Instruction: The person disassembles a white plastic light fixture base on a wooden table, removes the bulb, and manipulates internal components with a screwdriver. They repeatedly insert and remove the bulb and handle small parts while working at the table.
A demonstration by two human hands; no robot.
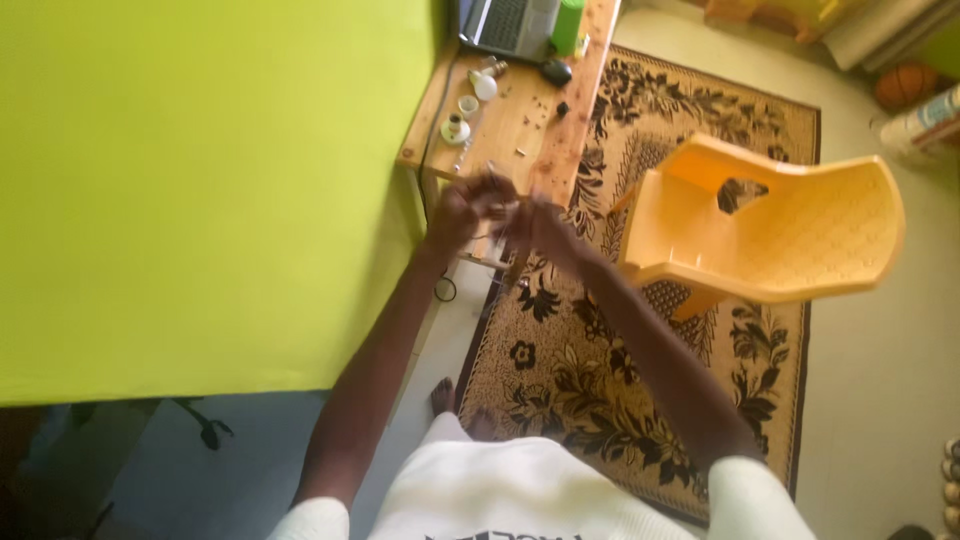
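Head view: left hand (462, 210) and right hand (538, 228) meet over the near edge of the wooden surface (520, 120), fingers curled around a small blurred part; exact grip unclear. White bulb (484, 86), laptop (505, 22), yellow chair (770, 225), patterned rug (600, 380) nearby.

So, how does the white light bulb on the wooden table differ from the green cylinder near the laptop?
The white light bulb lies on its side, while the green cylinder stands upright. The bulb is rounded and white; the cylinder is straight-sided and bright green. The bulb looks smaller than the cylinder. The bulb lies nearer the hands, left hand and right hand, while the cylinder stands further off beside the laptop. Both rest on the wooden table, untouched.
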